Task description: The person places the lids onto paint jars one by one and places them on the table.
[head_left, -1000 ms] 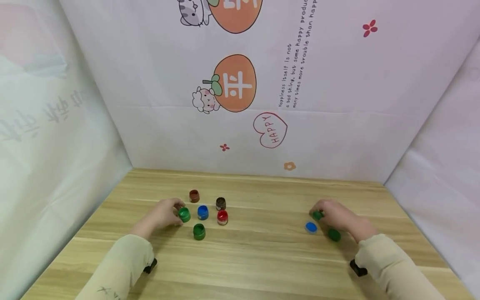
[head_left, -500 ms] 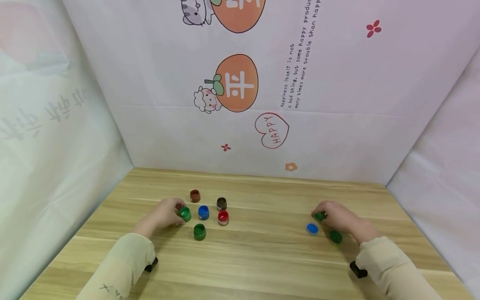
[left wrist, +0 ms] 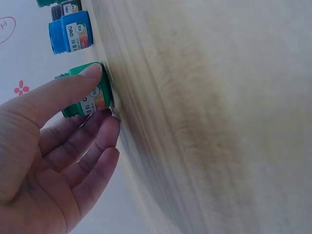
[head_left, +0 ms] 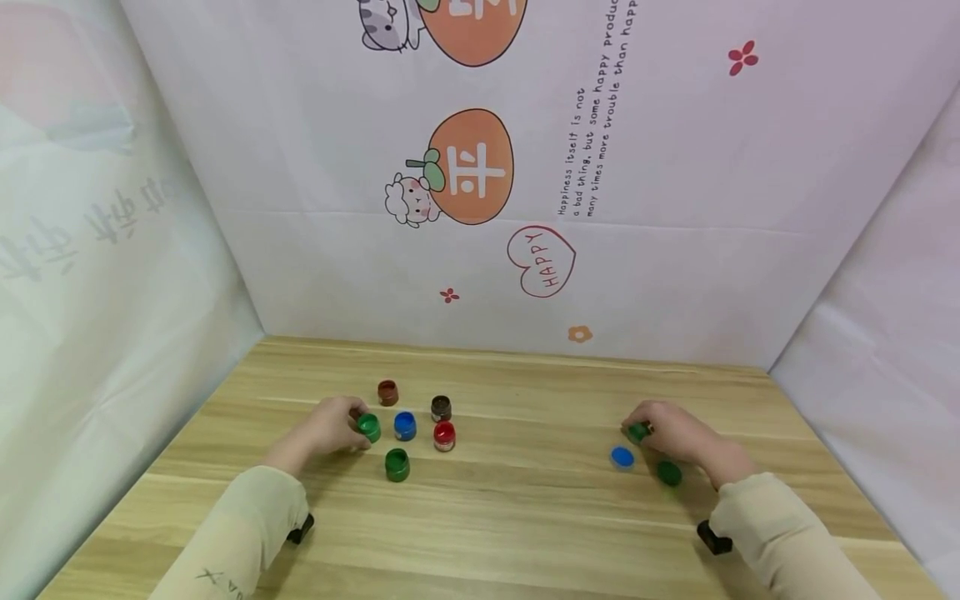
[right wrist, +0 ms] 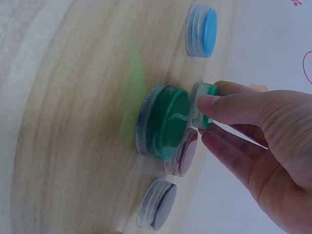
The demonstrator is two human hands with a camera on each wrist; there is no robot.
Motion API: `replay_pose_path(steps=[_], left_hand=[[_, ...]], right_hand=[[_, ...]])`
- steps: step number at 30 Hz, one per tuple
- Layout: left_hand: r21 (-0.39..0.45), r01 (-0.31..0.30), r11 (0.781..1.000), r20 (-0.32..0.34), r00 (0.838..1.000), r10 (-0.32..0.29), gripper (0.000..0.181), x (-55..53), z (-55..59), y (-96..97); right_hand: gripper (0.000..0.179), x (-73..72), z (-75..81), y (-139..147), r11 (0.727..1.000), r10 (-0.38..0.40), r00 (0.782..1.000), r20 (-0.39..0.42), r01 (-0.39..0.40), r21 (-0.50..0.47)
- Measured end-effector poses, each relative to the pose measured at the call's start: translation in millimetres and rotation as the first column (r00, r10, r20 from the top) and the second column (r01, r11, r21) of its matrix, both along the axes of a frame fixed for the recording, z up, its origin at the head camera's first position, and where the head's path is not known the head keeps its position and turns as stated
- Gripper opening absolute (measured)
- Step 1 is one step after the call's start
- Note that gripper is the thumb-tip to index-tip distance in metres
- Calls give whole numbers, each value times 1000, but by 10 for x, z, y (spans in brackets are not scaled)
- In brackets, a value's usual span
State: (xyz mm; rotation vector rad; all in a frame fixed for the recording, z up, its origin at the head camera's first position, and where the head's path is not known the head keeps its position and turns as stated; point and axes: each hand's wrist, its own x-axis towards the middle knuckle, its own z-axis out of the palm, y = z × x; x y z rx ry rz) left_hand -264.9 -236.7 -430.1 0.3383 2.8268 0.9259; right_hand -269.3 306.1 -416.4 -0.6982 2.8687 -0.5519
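Six uncapped paint jars stand left of centre, so several: my left hand (head_left: 330,427) holds the light green jar (left wrist: 100,100) between thumb and fingers, its base at the table. Beside it are a blue jar (head_left: 405,426) and a dark green jar (head_left: 397,465). The red jar (head_left: 444,436), black jar (head_left: 441,407) and brown jar (head_left: 387,392) stand a little farther off. On the right, my right hand (head_left: 670,427) pinches a green lid (right wrist: 199,109) edge-on, just above or at the table; I cannot tell which. A dark green lid (right wrist: 168,123) lies close by.
A blue lid (head_left: 622,457) lies left of the right hand. The right wrist view also shows a reddish lid (right wrist: 183,155) and a dark grey lid (right wrist: 158,204). Printed white sheets (head_left: 660,208) wall the wooden table (head_left: 517,508) at the back and sides.
The green lid in my right hand has shifted slightly to the right and shows more clearly between the fingers. My left hand stays at the light green jar.
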Motion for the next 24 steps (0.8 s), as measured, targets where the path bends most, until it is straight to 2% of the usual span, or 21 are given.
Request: replay_pose_path(steps=[13, 24], left_hand=[[51, -37, 998, -3, 999, 37, 37, 111, 79, -17], [75, -18, 997, -29, 999, 21, 31, 170, 163, 12]], right_hand=[[39, 17, 126, -67, 1000, 7, 1000, 9, -7, 1], [37, 78, 184, -174, 1000, 30, 999, -14, -30, -2]])
